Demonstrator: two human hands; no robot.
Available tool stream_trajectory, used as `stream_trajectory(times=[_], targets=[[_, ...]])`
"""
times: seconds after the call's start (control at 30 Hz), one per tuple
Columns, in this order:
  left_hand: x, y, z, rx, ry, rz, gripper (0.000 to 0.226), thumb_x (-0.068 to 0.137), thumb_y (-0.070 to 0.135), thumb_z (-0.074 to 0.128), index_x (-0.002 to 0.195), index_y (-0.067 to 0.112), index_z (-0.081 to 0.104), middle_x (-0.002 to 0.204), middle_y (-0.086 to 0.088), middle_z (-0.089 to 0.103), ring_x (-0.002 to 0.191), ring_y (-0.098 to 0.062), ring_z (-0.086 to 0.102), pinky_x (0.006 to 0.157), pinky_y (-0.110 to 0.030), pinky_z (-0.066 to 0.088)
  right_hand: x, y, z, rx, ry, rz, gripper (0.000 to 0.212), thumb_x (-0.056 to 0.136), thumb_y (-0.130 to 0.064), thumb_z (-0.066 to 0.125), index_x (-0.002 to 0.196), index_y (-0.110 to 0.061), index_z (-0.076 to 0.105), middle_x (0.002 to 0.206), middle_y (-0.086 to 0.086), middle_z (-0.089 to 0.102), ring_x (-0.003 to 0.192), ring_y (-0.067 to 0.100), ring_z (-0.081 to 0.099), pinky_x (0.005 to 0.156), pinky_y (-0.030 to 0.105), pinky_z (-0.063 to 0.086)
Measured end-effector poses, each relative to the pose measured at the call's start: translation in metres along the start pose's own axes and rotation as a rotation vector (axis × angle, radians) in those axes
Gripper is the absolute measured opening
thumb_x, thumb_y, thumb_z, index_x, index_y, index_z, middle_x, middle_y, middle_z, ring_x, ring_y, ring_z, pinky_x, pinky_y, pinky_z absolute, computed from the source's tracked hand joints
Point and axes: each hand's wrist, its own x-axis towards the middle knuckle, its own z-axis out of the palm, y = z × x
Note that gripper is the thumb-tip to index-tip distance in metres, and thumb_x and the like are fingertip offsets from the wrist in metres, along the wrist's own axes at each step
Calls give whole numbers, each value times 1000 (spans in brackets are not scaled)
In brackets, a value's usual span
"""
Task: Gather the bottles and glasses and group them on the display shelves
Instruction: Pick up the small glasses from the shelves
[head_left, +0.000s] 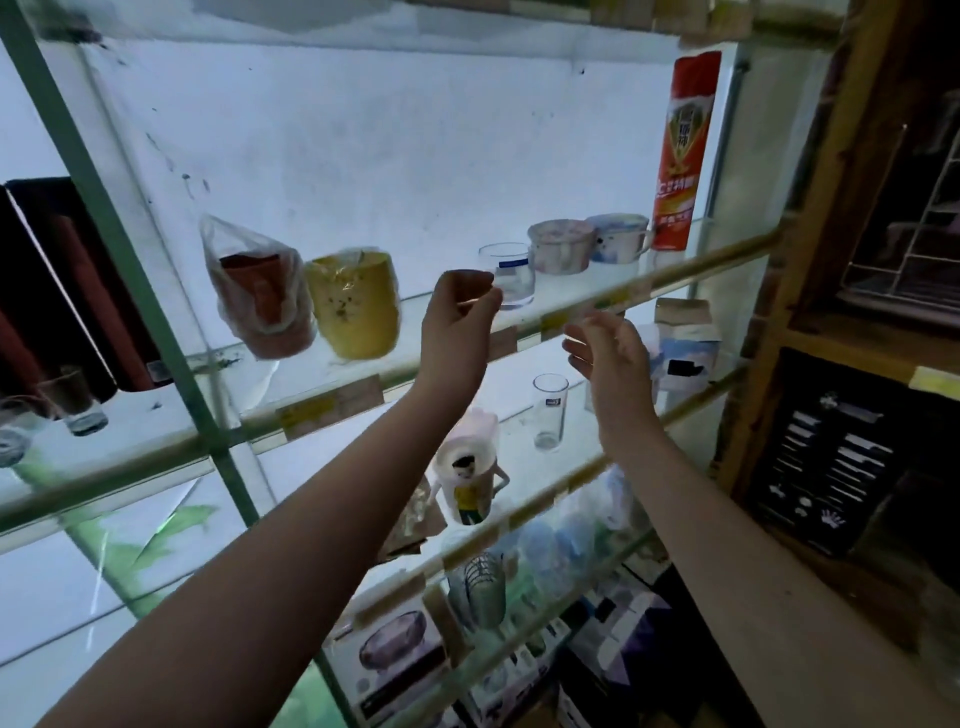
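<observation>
A short clear glass (514, 275) stands on the upper glass shelf (332, 400). My left hand (460, 312) is raised right beside its left side with fingers loosely curled; nothing wraps the glass. My right hand (608, 348) hovers lower and to the right, just under that shelf's front edge, fingers relaxed and empty, slightly blurred. A tall clear glass (549, 410) stands on the second shelf (571, 478), between my two forearms. Two more small glasses (72, 400) sit at the far left of the upper shelf level.
On the upper shelf are a bagged red cup (265, 296), a bagged yellow cup (356, 306), two marbled mugs (561, 247) and a red spray can (683, 150). A cartoon mug (467, 467) and a box (680, 343) occupy the second shelf. A wooden rack (831, 208) flanks the right.
</observation>
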Motion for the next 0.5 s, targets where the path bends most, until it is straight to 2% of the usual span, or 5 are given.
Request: stream_trajectory(times=[0.17,0.27,0.4,0.5], targets=[[37,-6,6,58,16,20,21,90,12,56,111,11,55,104,3,57,86,-4,52,72,-12,41,36,4,8,-24,4,-53,17,95,-14,47,110,-17,54,105,7,61,101,19,56,89,30,45],[47,-10,9,75,51,35,19,90,12,56,109,13,55,105,3,58,86,-3,54,72,-9,42,53,9,10,-53,-13,-66,17,95,-16,47,110,-19,54,108,6,63,106,23,58,94,36,46],[35,-18,13,58,47,143,11,88,15,56,94,23,53,93,9,60,81,-6,57,77,-29,50,66,23,7,-35,-32,-67,14,96,-12,45,103,-20,55,109,10,62,104,24,60,88,34,49],[18,-32,21,67,14,206,9,85,18,54,90,26,52,85,6,59,75,-15,59,68,-32,51,70,44,-2,-16,-51,-46,18,97,-10,44,91,-23,54,97,7,59,93,23,59,80,31,50]])
